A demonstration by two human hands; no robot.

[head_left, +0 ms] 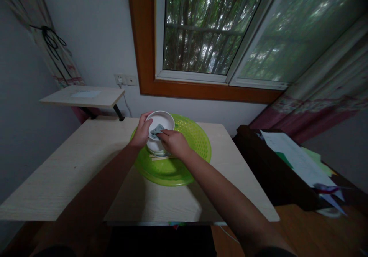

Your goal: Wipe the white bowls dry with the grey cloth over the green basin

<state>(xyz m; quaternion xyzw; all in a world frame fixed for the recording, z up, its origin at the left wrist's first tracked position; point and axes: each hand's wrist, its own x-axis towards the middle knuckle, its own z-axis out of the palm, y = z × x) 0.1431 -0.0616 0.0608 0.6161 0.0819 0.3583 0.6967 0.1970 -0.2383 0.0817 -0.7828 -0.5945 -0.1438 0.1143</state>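
The left hand (141,131) grips a white bowl (163,118) at its 9 o'clock side, thumb over the rim and fingers around the outside. The bowl is tilted, its opening facing the wearer, over the 11 o'clock part of a green tray (199,142). The right hand (174,142) comes in from the bowl's 5 o'clock, its fingers closed on a grey cloth (157,129) that lies against the inside of the bowl towards 7 o'clock. Just below the bowl, at its 6 o'clock, a stack of pale dishes (156,148) sits in the tray; whether the bowl touches it I cannot tell. Light chopsticks (161,158) lie at the stack's 6 o'clock side, running towards the right hand. The tray rests on a pale table (228,153). Seen from the tray, a small shelf (110,97) stands at 10 o'clock on dark legs, with a paper (85,94) on top; a socket (125,79) is on the wall at 11 o'clock, a window (201,30) at 12 to 1 o'clock, and papers (296,155) lie on dark furniture (255,165) at 3 o'clock.
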